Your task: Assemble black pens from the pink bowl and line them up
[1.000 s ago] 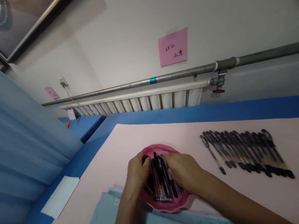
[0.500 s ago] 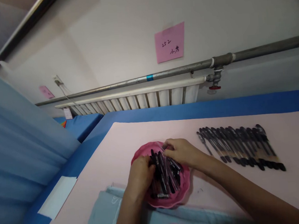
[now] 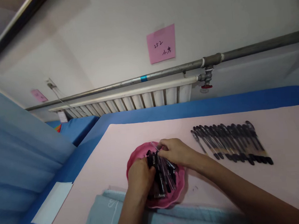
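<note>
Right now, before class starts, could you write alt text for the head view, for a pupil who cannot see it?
A person's left hand and right hand reach into a pink bowl of heaped pens. To its right, a row of dark-ended pens lies on a pale pink sheet; a light blue cloth lies nearest the viewer.

The bowl (image 3: 180,189) is deep pink, the pens (image 3: 159,175) in it black and clear; the row of pens (image 3: 227,144) shows black ends, clear barrels and touches of tan. The sheet (image 3: 282,129) is plain pale pink, the worktop (image 3: 139,115) strong blue. White line motifs and a pink mark pattern the grey-blue cloth (image 3: 192,215). The curtain (image 3: 20,153) is light blue.
</note>
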Tool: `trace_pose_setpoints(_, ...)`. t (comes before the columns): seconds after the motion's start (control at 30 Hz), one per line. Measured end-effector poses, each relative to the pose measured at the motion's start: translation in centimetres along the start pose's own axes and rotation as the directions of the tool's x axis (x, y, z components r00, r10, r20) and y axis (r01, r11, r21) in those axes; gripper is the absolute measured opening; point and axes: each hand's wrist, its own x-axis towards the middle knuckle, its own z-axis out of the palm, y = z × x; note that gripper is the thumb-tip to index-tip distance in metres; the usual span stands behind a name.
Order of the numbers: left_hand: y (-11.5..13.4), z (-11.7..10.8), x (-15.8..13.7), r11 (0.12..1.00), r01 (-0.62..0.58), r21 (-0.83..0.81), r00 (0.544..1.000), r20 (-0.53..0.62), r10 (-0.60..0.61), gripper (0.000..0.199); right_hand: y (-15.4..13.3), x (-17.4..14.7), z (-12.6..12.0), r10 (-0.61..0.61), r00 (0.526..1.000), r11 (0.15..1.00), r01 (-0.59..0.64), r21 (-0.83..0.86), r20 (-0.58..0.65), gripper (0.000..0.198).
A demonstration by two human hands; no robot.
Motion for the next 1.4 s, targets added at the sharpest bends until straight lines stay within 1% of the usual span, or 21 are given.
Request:
trace_pose_setpoints(0.07,-0.2,0.0,0.1,0.999,-0.004,-0.036,1.000,-0.012,0.004,0.021,0.1,0.0,0.0,0.013,1.000,0.997,-0.012,0.075,-0.016,0.010)
trace_pose_setpoints(0.13,-0.5,-0.2,0.3,0.993,0.005,-0.117,1.000,-0.030,-0.009,0.015,0.0,0.0,0.0,0.034,0.999,0.985,-0.027,0.172,-0.038,0.009)
trace_pose_setpoints(0.2,-0.7,-0.4,0.3,0.964,0.018,-0.266,0.998,-0.046,-0.031,0.011,-0.2,0.0,-0.1,0.063,0.996,0.955,-0.040,0.293,-0.070,0.009)
trace_pose_setpoints(0.23,-0.8,-0.6,0.3,0.930,0.020,-0.367,0.998,-0.047,-0.040,0.011,-0.3,0.1,-0.2,0.078,0.993,0.932,-0.040,0.360,-0.092,0.010)
trace_pose_setpoints(0.27,-0.9,-0.6,0.2,0.876,0.019,-0.483,0.999,-0.034,-0.040,0.011,-0.3,0.1,-0.4,0.093,0.988,0.903,-0.034,0.428,-0.119,0.012)
trace_pose_setpoints(0.3,-0.9,-0.7,0.2,0.797,0.015,-0.603,1.000,-0.007,-0.024,0.010,-0.4,0.2,-0.5,0.110,0.982,0.868,-0.020,0.496,-0.152,0.013)
trace_pose_setpoints(0.37,-0.8,-0.7,0.0,0.604,0.020,-0.797,0.997,0.060,0.046,0.006,-0.5,0.4,-0.8,0.144,0.964,0.788,0.025,0.615,-0.223,0.015)
trace_pose_setpoints(0.4,-0.7,-0.7,-0.1,0.522,0.028,-0.852,0.992,0.086,0.087,0.006,-0.5,0.5,-1.0,0.162,0.953,0.746,0.051,0.664,-0.255,0.015)
trace_pose_setpoints(0.43,-0.6,-0.7,-0.2,0.467,0.033,-0.884,0.987,0.101,0.122,0.006,-0.5,0.6,-1.1,0.180,0.942,0.707,0.075,0.704,-0.282,0.015)
trace_pose_setpoints(0.47,-0.4,-0.7,-0.3,0.439,0.031,-0.898,0.983,0.106,0.147,0.006,-0.4,0.7,-1.1,0.196,0.934,0.670,0.096,0.736,-0.300,0.015)
trace_pose_setpoints(0.6,0.1,-0.9,-0.6,0.430,0.005,-0.903,0.973,0.104,0.208,0.007,-0.4,0.9,-1.1,0.234,0.914,0.563,0.151,0.813,-0.332,0.017)
trace_pose_setpoints(0.67,0.2,-1.0,-0.7,0.432,0.003,-0.902,0.967,0.113,0.228,0.008,-0.5,0.8,-1.1,0.243,0.910,0.530,0.167,0.832,-0.337,0.017)
trace_pose_setpoints(0.77,0.2,-1.1,-0.7,0.431,0.003,-0.902,0.964,0.117,0.238,0.009,-0.8,0.6,-1.1,0.243,0.914,0.505,0.168,0.847,-0.326,0.017)
trace_pose_setpoints(0.87,0.2,-1.1,-0.7,0.425,0.004,-0.905,0.963,0.117,0.241,0.008,-1.0,0.5,-1.1,0.221,0.928,0.502,0.154,0.851,-0.299,0.015)
trace_pose_setpoints(1.03,0.1,-0.9,-0.6,0.442,-0.015,-0.897,0.964,0.105,0.245,0.007,-1.0,0.3,-0.8,0.179,0.948,0.522,0.136,0.842,-0.264,0.015)
trace_pose_setpoints(1.17,0.0,-0.7,-0.4,0.442,0.012,-0.897,0.971,0.116,0.209,0.007,-1.0,0.2,-0.4,0.165,0.951,0.531,0.139,0.836,-0.263,0.013)
trace_pose_setpoints(1.23,0.1,-0.8,-0.4,0.423,0.035,-0.906,0.973,0.127,0.192,0.007,-0.9,0.3,-0.3,0.165,0.945,0.535,0.155,0.831,-0.283,0.012)
trace_pose_setpoints(1.3,0.1,-0.9,-0.4,0.393,0.050,-0.918,0.976,0.129,0.177,0.008,-0.6,0.6,-0.6,0.177,0.928,0.538,0.187,0.822,-0.327,0.013)
trace_pose_setpoints(1.4,0.0,-1.2,-0.5,0.315,0.087,-0.945,0.983,0.133,0.129,0.009,-0.3,0.9,-1.2,0.209,0.895,0.539,0.231,0.810,-0.394,0.011)
